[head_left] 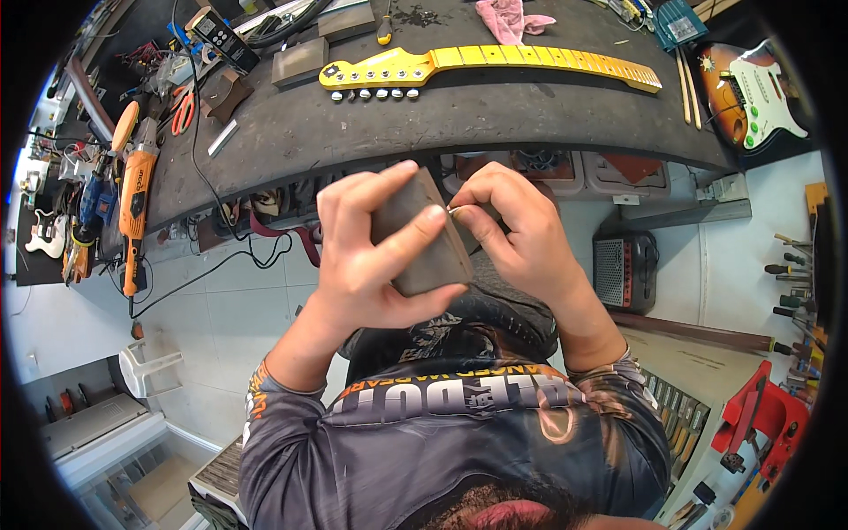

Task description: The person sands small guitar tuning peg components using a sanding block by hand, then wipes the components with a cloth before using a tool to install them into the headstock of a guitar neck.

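Note:
A flat grey-brown block is gripped in my left hand, with the fingers spread across its face and the thumb at its lower edge. My right hand pinches a small pale piece between thumb and forefinger, close against the block's right edge. Most of that piece is hidden by the fingertips, so its kind is unclear. Both hands are held in front of my body, just off the near edge of the bench. On the bench beyond them lies a yellow guitar neck with its tuners toward me.
The dark workbench carries a screwdriver, a pink cloth, a grey block and orange-handled scissors. A sunburst guitar body lies right; an orange power tool hangs left. A black cable crosses the bench's left end.

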Tool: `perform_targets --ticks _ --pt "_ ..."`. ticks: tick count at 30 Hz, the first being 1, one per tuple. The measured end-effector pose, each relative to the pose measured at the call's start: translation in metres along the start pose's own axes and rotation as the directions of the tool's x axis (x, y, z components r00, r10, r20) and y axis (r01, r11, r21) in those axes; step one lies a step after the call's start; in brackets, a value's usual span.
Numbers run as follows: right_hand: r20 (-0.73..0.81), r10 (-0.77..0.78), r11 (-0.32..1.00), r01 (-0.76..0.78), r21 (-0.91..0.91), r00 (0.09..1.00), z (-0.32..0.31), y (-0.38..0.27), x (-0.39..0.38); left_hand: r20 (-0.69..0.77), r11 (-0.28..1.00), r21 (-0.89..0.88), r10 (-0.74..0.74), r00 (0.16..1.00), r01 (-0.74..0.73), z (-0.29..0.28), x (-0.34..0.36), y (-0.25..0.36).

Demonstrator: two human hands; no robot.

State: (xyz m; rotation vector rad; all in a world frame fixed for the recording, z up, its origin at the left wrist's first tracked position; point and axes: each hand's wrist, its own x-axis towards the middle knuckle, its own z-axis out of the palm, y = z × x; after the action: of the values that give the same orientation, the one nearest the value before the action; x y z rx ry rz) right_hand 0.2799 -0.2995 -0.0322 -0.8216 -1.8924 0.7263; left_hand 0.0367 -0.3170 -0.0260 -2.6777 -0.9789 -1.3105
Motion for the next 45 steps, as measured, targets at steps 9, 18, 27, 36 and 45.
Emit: perform_targets --ticks 9,18,27,36,45 --pt "-0.007 0.009 1.0 -0.01 -0.025 1.0 0.004 -0.003 0.0 0.014 0.999 0.013 0.039 0.999 -0.039 0.0 -0.003 0.002" --pt "0.026 -0.035 0.999 0.036 -0.015 0.999 0.001 -0.003 -0.002 -0.045 1.0 0.013 -0.017 0.999 0.018 -0.001 -0.001 -0.01" --pt "0.028 -0.023 1.0 0.024 -0.018 0.999 0.002 0.0 -0.004 -0.087 0.991 -0.114 -0.085 0.993 0.075 0.003 -0.004 -0.008" --pt "-0.016 -0.018 0.999 0.019 0.029 1.0 0.004 0.002 -0.006 -0.041 0.981 -0.166 -0.104 0.994 0.096 0.009 -0.007 0.006" --pt "-0.05 -0.039 0.999 0.041 0.024 0.998 0.005 0.003 -0.004 -0.052 0.988 -0.107 -0.114 0.992 0.108 0.009 -0.004 -0.002"
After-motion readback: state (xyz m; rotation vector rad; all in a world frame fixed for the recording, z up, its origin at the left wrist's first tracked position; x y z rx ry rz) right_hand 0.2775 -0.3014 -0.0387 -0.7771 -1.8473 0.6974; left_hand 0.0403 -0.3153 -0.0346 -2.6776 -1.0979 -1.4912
